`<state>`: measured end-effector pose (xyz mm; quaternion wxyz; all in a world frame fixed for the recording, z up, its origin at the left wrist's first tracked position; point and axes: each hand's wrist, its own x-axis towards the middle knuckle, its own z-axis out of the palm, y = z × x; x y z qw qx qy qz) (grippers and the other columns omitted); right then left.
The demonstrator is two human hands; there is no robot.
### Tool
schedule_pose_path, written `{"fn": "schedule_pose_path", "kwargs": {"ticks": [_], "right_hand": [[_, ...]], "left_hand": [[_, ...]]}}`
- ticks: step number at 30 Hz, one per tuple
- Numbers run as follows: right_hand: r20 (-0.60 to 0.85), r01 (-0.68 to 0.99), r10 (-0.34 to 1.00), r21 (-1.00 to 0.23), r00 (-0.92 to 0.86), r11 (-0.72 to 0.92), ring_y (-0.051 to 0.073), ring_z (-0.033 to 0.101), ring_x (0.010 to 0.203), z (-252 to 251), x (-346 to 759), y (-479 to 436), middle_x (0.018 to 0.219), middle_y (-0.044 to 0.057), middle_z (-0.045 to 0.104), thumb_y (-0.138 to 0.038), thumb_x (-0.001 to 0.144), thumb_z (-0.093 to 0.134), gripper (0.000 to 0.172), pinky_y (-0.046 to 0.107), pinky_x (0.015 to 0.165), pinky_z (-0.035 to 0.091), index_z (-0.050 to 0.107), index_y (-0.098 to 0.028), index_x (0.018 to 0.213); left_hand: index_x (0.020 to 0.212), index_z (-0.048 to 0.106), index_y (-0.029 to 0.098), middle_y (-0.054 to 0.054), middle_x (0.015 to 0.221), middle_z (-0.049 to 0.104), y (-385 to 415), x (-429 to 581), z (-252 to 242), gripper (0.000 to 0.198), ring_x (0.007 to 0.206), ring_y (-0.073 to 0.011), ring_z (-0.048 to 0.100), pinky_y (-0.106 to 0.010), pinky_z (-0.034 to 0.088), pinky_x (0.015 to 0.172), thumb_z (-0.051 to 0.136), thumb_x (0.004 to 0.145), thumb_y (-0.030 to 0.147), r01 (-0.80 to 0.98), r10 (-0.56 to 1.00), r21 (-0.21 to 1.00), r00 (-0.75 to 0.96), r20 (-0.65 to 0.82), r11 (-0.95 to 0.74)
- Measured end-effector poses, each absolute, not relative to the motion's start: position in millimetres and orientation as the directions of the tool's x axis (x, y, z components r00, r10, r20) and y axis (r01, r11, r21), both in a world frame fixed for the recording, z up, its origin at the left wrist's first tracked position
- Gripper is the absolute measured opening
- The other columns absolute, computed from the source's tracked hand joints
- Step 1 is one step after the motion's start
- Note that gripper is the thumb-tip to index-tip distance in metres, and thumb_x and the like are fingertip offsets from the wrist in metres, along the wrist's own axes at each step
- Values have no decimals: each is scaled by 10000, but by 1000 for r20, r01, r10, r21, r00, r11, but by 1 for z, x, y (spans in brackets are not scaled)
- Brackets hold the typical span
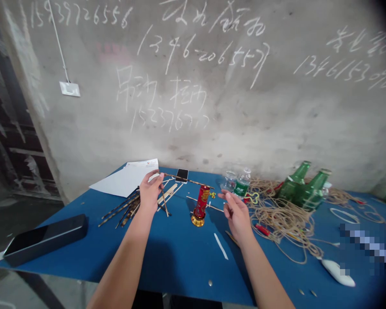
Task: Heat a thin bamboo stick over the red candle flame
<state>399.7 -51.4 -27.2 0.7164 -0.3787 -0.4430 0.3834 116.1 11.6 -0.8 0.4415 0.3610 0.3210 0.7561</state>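
Observation:
My left hand (151, 191) pinches one end of a thin, dark mottled stick (186, 179), which points right across the table. Its far end passes near the top of a red candle-shaped ornament (202, 201) on a gold base. To the right of that ornament, my right hand (236, 212) hovers with fingers loosely bent and apart, nothing visible in them. A bundle of similar dark sticks (128, 209) lies beside my left wrist, with pale sticks (172, 194) next to it. A thin white stick (215, 207) runs behind the ornament toward my right hand.
On the blue table (176, 253) are a black box (48, 238), paper (125, 180), a phone (182, 176), a glass jar (229, 181) and a water bottle (242, 183). Tangled cord (286, 223), green bottles (313, 189) and a white rounded object (337, 272) occupy the right.

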Motion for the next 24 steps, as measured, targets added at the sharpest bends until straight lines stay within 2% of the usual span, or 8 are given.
{"fn": "schedule_pose_path", "kwargs": {"ticks": [4, 24], "right_hand": [[343, -213, 885, -883, 314, 418, 49, 387, 455, -27, 400, -52, 1050, 118, 798, -543, 808, 849, 397, 250, 422, 265, 830, -213, 1027], [316, -206, 889, -895, 331, 395, 55, 400, 444, -24, 400, -54, 1077, 138, 799, -616, 824, 802, 472, 255, 409, 224, 829, -194, 1033]], "left_hand": [[1172, 683, 176, -60, 929, 769, 10, 116, 2, 673, 520, -49, 492, -173, 306, 451, 955, 615, 439, -443, 902, 809, -363, 232, -386], [1136, 674, 188, -81, 970, 772, 11, 114, 1, 613, 510, -57, 477, -186, 284, 434, 940, 645, 440, -438, 887, 796, -389, 251, -418]]}}
